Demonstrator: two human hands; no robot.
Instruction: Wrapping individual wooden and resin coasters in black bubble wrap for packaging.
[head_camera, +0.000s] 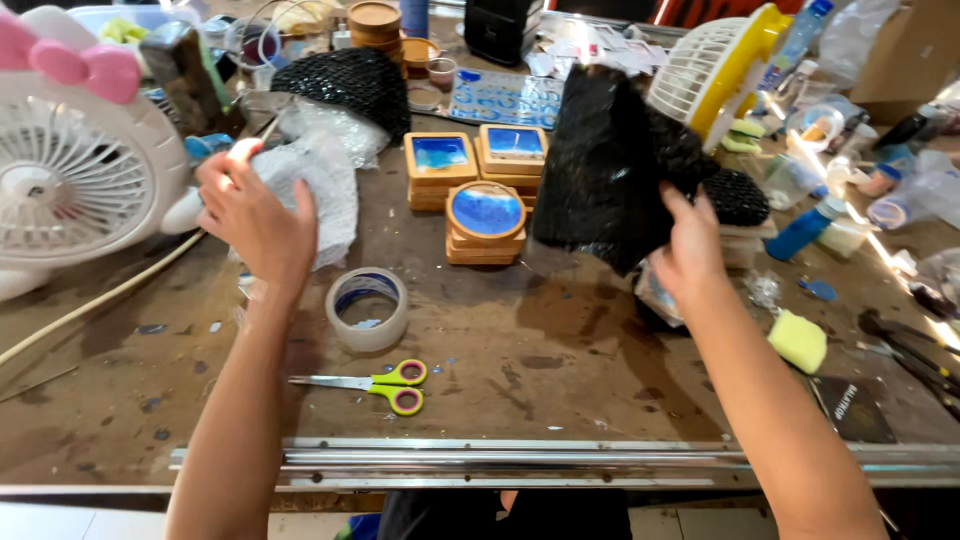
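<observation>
Black foam sheet (600, 170) lifted above the table's (560, 340) right half, pinched in right hand (690, 250). White bubble wrap (320, 180) clutched by left hand (255, 220). Between them, three stacks of wooden blue-resin coasters (485, 215). Nearer: one tape roll (367, 308), one pair of scissors (375, 382). Two fans (75, 170), one yellow sponge (797, 340).

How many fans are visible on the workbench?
2. A white fan with a pink bow stands at the far left; a yellow-and-white fan is tilted at the upper right, behind the black sheet. Clutter may hide others.
</observation>
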